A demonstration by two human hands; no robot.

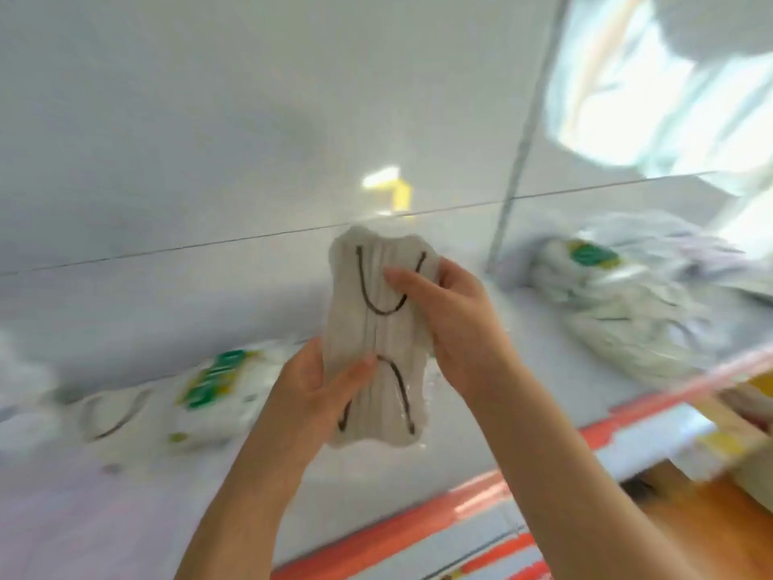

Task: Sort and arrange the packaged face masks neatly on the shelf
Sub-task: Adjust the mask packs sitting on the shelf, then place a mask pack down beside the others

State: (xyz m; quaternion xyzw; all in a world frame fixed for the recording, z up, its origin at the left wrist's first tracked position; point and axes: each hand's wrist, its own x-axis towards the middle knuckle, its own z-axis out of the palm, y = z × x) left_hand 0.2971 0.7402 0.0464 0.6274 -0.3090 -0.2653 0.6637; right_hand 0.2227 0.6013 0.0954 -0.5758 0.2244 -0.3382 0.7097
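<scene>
A clear-wrapped pack of white face masks (368, 286) with dark ear loops stands upright in mid-air above the white shelf (104, 496). My left hand (309, 387) grips its lower left edge, thumb across the front. My right hand (451, 311) clasps its upper right side, fingers laid over the front. Another mask pack with a green label (217, 391) lies on the shelf to the left. A heap of mask packs (619, 303) lies on the shelf at the right. The frame is blurred.
The shelf's front edge carries an orange-red strip (418, 521). A grey upright post (518, 161) divides the shelf bays behind the held pack. A loose white mask (108, 412) lies at the far left. Wooden floor (702, 521) shows at the lower right.
</scene>
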